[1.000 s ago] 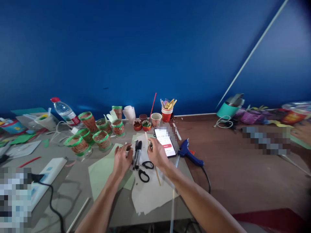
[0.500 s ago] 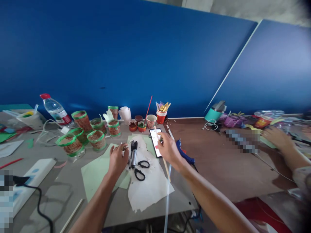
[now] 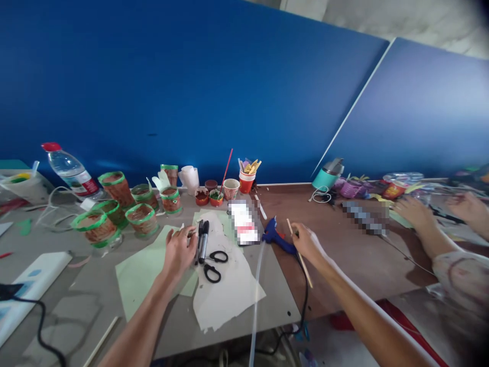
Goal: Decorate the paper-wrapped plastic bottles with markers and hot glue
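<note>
My right hand (image 3: 308, 245) is closed around a thin wooden stick (image 3: 304, 266), held at a slant over the brown part of the table. Just left of it lies a blue glue gun (image 3: 281, 239), a long clear glue stick (image 3: 256, 300) running from its back end. My left hand (image 3: 179, 248) hovers over light green paper (image 3: 143, 270), its fingers curled together; a small pale bit shows at the fingertips, too small to name. Beside that hand, black markers (image 3: 205, 242) and black-handled scissors (image 3: 214, 265) rest on a torn white sheet (image 3: 225, 300).
Green-rimmed brown cups (image 3: 141, 219) and a water bottle (image 3: 72, 171) stand at left. A phone (image 3: 244, 224) lies mid-table; behind it is a red cup of sticks (image 3: 247, 182). A power strip (image 3: 34, 280) lies at left. Another person's hands (image 3: 416, 211) work at right.
My right hand has moved right with the wooden stick, from over the phone to beyond the glue gun. The left hand stays over the green paper. The view has shifted slightly right.
</note>
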`<state>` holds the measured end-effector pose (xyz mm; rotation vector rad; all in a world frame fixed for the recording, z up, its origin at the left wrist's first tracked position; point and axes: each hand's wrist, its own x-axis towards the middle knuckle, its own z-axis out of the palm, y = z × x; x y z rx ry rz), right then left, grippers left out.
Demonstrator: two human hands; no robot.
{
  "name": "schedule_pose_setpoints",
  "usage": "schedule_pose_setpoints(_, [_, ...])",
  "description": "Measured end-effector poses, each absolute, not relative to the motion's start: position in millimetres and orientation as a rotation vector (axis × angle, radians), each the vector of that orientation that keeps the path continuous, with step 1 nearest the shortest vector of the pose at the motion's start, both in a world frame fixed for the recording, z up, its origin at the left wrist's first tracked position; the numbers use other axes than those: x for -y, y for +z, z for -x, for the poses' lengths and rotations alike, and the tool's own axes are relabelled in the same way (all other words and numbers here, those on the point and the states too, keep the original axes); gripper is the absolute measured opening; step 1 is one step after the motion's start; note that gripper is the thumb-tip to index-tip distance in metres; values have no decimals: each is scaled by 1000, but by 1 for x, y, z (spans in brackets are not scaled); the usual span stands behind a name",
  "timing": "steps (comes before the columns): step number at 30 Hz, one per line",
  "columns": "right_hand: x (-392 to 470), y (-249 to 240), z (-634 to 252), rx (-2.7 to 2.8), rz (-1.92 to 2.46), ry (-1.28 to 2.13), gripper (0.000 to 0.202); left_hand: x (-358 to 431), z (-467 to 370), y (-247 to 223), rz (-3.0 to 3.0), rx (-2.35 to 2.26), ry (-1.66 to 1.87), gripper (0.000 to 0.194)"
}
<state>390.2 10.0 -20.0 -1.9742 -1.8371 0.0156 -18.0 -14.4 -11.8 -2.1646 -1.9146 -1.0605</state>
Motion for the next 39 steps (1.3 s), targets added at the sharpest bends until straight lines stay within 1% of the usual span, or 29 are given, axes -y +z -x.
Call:
schedule_pose_setpoints(3, [-12,-13,-390,1865,1967,26,33,14,18,-12,2156,1914,-1067,29])
schedule_pose_setpoints(7, [-14,-3,-390,1922,2031,69,38,14,18,-12,2174,1905,-1061,28])
schedule_pose_setpoints(13, [-7,7,-379,1999,2068,216,28,16,15,-12,2197,1919,-1074,26])
schedule_pose_setpoints(16, [5,17,-369,2003,2077,229,29,16,14,-11,2198,1923,-1078,26])
schedule_pose_setpoints(19, [18,26,-355,2203,2108,274,36,16,13,-10,2190,1924,-1083,27])
schedule_pose_setpoints(21, [24,29,-345,2282,2130,219,43,16,13,-10,2198,1926,-1082,27])
schedule_pose_setpoints(22, [25,29,-342,2306,2121,185,44,16,14,-10,2206,1925,-1080,27])
schedule_pose_setpoints(27, [30,29,-344,2295,1892,-69,38,17,13,-9,2214,1939,-1082,26])
schedule_pose_setpoints(32, [50,15,-381,2159,1857,-178,34,18,11,-8,2203,1935,-1086,25])
schedule_pose_setpoints(36, [66,-16,-412,2044,1983,-150,34,19,9,-8,2217,1904,-1072,25])
schedule_pose_setpoints(39, [70,-31,-418,1981,2028,-84,33,19,8,-8,2213,1889,-1063,25])
